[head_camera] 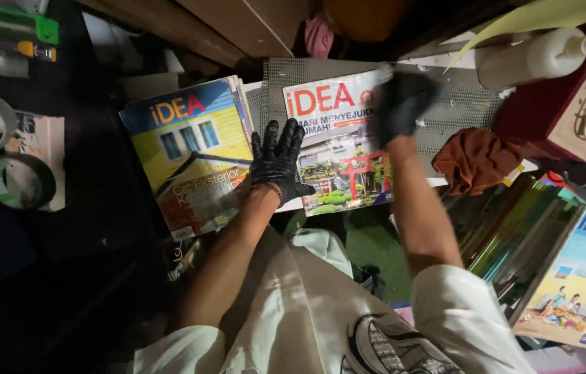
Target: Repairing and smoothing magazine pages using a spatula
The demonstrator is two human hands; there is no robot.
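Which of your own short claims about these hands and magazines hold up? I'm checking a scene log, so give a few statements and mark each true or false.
1. Both hands wear black gloves. True: the left hand and the right hand are both gloved.
2. The left hand rests flat on the magazine with a red gate on its cover. True.
3. The right hand holds the roll of tape. False: it is at the top right corner of that same magazine.
4. The magazine with a yellow house on its cover lies right of the gate one. False: it lies left.
5. A brown cloth lies beside the right forearm. True.
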